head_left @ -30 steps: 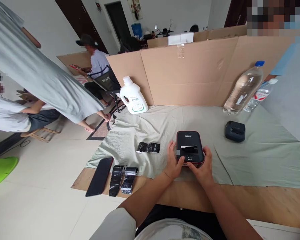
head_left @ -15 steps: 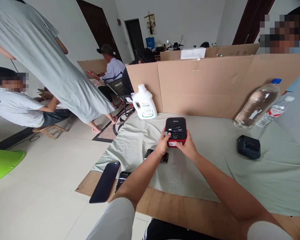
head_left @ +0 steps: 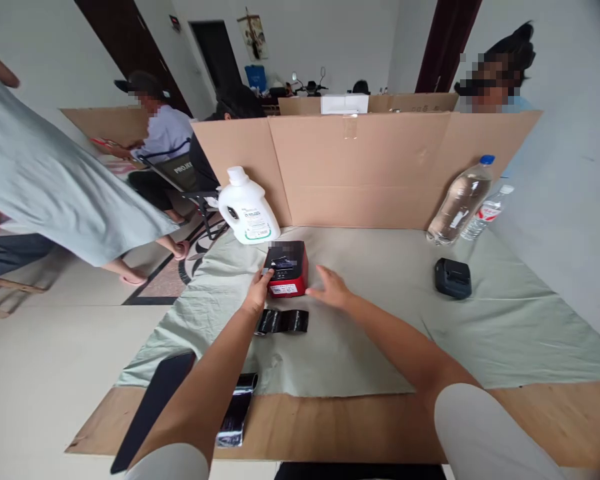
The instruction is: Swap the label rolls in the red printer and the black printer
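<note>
The left hand (head_left: 257,293) reaches forward with its fingers curled against the near left corner of a small red and black printer (head_left: 287,268), touching it rather than lifting it; the contact looks like a steadying or positioning hold. The right hand (head_left: 331,291) lies just beside the printer's right side, open and flat, fingers spread and apart from the casing, holding nothing. The printer stands upright on a pale green cloth (head_left: 380,320) that covers most of the worktop (head_left: 360,427), toward the far left of the cloth, its dark top panel facing up.

Just in front of the printer, between the two forearms, lies a short black glossy strip (head_left: 283,321), flat on the cloth. A second black strip (head_left: 236,417) sits nearer the person at the cloth's front edge, partly on bare wood, and a dark phone (head_left: 153,407) lies beside it, half hidden by the left arm.

Behind the printer a white detergent jug (head_left: 247,208) stands against a cardboard screen (head_left: 360,170) that walls off the back of the worktop. To the right, well apart, a small black device (head_left: 453,278) rests on the cloth, and two clear water bottles (head_left: 460,200) lean by the screen's right end. Other people sit and stand beyond the screen and to the left.
</note>
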The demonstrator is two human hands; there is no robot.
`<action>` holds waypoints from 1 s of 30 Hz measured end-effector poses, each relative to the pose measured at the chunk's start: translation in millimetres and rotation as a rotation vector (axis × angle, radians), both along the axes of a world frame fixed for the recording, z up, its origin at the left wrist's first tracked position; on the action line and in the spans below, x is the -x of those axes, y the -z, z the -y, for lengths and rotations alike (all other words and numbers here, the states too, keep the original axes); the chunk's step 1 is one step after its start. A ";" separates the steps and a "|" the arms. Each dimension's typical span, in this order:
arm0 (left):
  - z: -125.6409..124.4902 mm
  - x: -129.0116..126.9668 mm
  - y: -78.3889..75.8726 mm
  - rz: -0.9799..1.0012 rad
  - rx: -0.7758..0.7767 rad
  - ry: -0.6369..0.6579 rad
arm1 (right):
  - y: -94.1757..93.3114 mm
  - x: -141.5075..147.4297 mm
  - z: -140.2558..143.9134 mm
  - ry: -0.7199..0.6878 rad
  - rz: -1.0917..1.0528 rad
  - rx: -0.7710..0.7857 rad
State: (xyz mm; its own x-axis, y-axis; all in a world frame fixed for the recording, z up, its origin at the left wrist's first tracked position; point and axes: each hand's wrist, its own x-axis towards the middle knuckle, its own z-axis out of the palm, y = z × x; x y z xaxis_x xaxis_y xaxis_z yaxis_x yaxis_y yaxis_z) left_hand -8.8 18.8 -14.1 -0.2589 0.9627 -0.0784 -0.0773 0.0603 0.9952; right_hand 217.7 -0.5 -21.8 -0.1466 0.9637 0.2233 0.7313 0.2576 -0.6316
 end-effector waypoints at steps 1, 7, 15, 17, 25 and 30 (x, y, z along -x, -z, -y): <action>5.0 -2.0 -2.8 -0.145 -0.029 -0.095 | -5.1 -26.7 -0.5 0.056 0.045 0.026; 63.1 -60.3 -16.9 -0.929 -0.609 0.078 | -37.2 -215.2 14.2 0.706 0.421 0.156; 131.4 -166.1 19.5 -1.279 -0.523 0.903 | -34.3 -289.3 76.7 0.965 0.348 0.510; 146.0 -167.2 30.3 -1.312 -0.544 0.989 | -32.8 -283.9 93.7 0.944 0.359 0.492; 174.4 -147.7 40.5 -1.270 -0.619 1.054 | -32.0 -242.4 159.4 0.870 0.283 0.314; 175.4 -146.2 37.5 -1.179 -0.637 0.965 | -20.6 -161.3 180.0 0.571 0.262 0.048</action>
State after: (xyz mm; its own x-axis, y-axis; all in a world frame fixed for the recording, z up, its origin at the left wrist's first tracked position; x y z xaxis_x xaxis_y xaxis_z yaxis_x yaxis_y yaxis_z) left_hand 137.5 -156.6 -51.6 0.7894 0.5924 0.1610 0.5128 -0.7805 0.3574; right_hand 378.9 -180.5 -1.2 0.3504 0.9141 0.2040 0.8769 -0.2437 -0.4143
